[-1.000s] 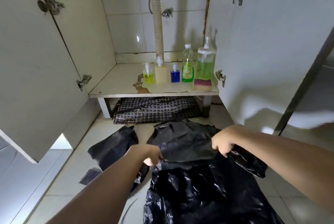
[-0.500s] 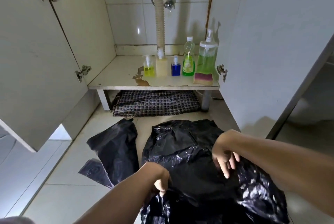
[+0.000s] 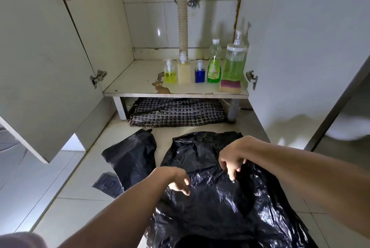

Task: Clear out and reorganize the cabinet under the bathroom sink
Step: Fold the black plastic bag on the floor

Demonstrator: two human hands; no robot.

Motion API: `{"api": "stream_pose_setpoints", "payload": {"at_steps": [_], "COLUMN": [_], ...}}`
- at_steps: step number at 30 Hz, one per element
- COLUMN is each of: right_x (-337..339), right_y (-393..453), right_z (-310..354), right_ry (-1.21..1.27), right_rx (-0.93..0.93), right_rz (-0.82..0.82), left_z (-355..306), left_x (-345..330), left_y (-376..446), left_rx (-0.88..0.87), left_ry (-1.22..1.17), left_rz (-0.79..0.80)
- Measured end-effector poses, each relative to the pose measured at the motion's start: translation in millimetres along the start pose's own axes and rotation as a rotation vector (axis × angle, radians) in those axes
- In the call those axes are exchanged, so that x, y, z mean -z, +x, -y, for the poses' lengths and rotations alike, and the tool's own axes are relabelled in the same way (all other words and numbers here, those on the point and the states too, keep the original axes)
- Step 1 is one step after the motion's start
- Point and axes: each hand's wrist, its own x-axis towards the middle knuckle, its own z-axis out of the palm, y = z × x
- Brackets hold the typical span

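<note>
A large crumpled black plastic bag (image 3: pixel 212 203) lies spread on the tiled floor in front of the open cabinet. My left hand (image 3: pixel 177 179) rests on its left part with the fingers pointing down and loosely apart. My right hand (image 3: pixel 232 158) presses its spread fingertips onto the bag farther right; neither hand grips a fold. A second black bag (image 3: pixel 131 157) lies flat to the left, with a smaller black piece (image 3: pixel 108 184) beside it. On the cabinet shelf (image 3: pixel 136 85) stand several soap bottles, among them a large green pump dispenser (image 3: pixel 235 61), and a sponge (image 3: pixel 230 86).
Both cabinet doors stand wide open, the left door (image 3: pixel 40 57) and the right door (image 3: pixel 310 47). A ribbed drain hose (image 3: pixel 182 7) runs down at the back. A checked cloth (image 3: pixel 176 114) lies folded under the shelf, beside a metal leg (image 3: pixel 233 111).
Both hands held the bag's upper edge, then pulled it toward me and let go. The bag now lies flatter, with my fingers resting on top.
</note>
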Motion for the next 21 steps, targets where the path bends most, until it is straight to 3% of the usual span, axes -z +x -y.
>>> {"api": "stream_pose_setpoints", "payload": {"at_steps": [11, 16, 21], "right_x": [20.1, 42.1, 66.1], "right_y": [-1.1, 5.3, 46.0], "right_z": [17.0, 34.6, 67.7], "right_ry": [-0.090, 0.025, 0.071], "right_rx": [0.023, 0.040, 0.064], "right_rz": [-0.120, -0.180, -0.307], "left_z": [18.2, 45.7, 90.5], "left_x": [10.9, 30.5, 47.3], "left_y": [3.6, 0.7, 6.5], "left_rx": [0.033, 0.246, 0.485], "left_ry": [-0.133, -0.255, -0.620], "left_rz": [-0.082, -0.236, -0.489]}}
